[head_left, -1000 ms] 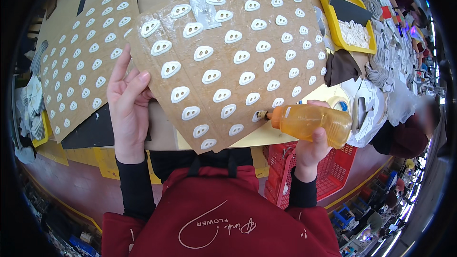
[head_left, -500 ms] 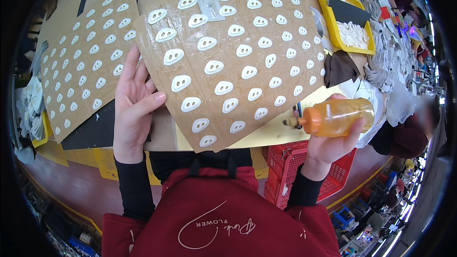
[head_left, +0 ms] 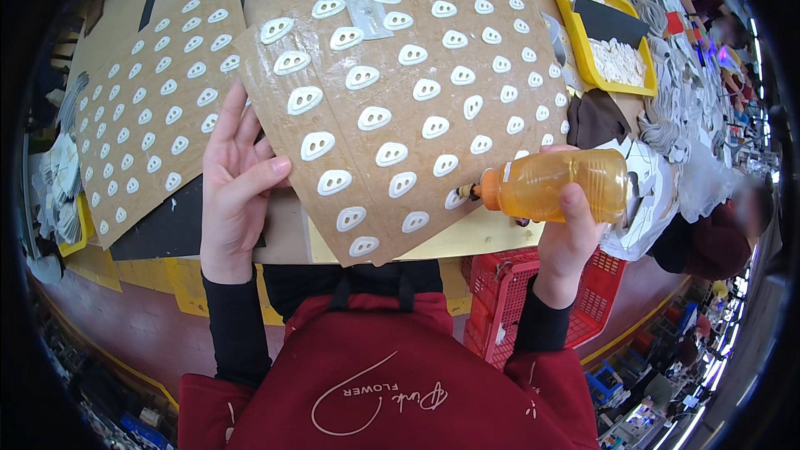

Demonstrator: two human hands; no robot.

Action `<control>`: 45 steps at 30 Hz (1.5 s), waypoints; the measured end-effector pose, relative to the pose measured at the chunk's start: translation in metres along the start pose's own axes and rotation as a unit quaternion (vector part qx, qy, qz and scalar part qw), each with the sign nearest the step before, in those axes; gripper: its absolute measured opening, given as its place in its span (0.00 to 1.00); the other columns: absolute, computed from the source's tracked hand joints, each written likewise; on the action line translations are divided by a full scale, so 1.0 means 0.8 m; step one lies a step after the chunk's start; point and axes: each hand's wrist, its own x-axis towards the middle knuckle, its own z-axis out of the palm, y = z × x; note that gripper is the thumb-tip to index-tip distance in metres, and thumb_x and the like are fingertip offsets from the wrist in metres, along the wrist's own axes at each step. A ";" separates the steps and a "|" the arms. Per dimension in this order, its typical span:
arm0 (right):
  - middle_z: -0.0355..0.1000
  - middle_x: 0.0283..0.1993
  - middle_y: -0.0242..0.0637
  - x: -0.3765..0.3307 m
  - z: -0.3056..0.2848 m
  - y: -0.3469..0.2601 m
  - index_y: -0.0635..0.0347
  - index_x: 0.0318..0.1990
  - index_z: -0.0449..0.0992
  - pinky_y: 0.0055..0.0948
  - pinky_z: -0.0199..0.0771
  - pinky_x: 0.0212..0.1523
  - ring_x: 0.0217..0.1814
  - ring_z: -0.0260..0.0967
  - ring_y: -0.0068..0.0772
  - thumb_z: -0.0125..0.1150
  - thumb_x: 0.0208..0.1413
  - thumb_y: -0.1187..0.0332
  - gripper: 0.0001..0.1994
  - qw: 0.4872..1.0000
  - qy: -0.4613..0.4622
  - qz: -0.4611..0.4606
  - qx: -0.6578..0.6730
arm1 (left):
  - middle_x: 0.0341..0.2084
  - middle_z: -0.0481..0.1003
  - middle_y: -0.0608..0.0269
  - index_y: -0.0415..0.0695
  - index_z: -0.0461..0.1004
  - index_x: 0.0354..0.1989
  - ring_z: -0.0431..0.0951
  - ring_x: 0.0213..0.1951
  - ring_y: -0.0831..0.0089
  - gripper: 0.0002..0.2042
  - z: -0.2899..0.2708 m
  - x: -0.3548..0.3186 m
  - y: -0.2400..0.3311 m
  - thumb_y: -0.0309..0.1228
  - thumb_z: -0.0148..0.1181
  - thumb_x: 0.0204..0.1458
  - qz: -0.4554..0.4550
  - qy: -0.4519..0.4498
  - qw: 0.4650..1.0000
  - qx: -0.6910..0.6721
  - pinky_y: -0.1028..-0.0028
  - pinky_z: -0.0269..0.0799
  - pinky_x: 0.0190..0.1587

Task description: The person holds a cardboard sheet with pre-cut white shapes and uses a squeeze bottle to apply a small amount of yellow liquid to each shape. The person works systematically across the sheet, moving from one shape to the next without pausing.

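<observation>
My left hand (head_left: 233, 192) holds the left edge of a brown sheet (head_left: 340, 125), thumb at the edge and fingers partly hidden behind it. Rows of white, rounded triangular pieces (head_left: 402, 185) with two holes each lie on the sheet, which looks glossy at its upper left. My right hand (head_left: 569, 242) is wrapped round a squeeze bottle (head_left: 542, 179) of amber liquid with an orange cap. Tipped sideways, the bottle has its dark nozzle at a white piece near the sheet's lower right edge. Whether liquid comes out cannot be seen.
A second brown sheet (head_left: 125, 129) with similar white pieces lies at left, over a black board (head_left: 179, 221). A yellow tray (head_left: 583, 62) of white pieces stands at far right, beside a dark cloth (head_left: 596, 117). Below the table edge is a red basket (head_left: 500, 283).
My right hand has moved the bottle left and slightly up, bringing its nozzle to a white piece on the sheet. My left hand and the held sheet have hardly moved.
</observation>
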 end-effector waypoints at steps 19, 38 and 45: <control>0.70 0.40 0.40 0.002 0.005 -0.005 0.65 0.40 0.69 0.27 0.68 0.41 0.40 0.67 0.28 0.68 0.37 0.70 0.20 0.995 -0.089 -0.014 -0.040 | 0.56 0.55 0.47 0.36 0.42 0.61 0.64 0.53 0.63 0.42 -0.002 0.000 0.001 0.16 0.56 0.34 -0.003 0.001 1.000 -0.005 0.70 0.64 0.52; 0.63 0.36 0.46 0.003 -0.041 0.001 0.70 0.43 0.62 0.22 0.68 0.22 0.26 0.66 0.27 0.48 0.52 0.48 0.28 0.906 -0.024 0.041 0.420 | 0.53 0.59 0.48 0.37 0.42 0.61 0.70 0.47 0.69 0.39 -0.003 0.003 -0.001 0.18 0.54 0.37 -0.009 0.017 1.000 0.012 0.78 0.72 0.41; 0.62 0.36 0.44 0.004 -0.048 0.006 0.70 0.46 0.59 0.21 0.63 0.17 0.23 0.62 0.23 0.48 0.52 0.46 0.30 0.850 0.066 0.053 0.520 | 0.50 0.63 0.51 0.37 0.44 0.61 0.71 0.46 0.71 0.37 -0.001 0.004 -0.002 0.19 0.54 0.39 -0.007 0.028 1.000 0.013 0.78 0.73 0.40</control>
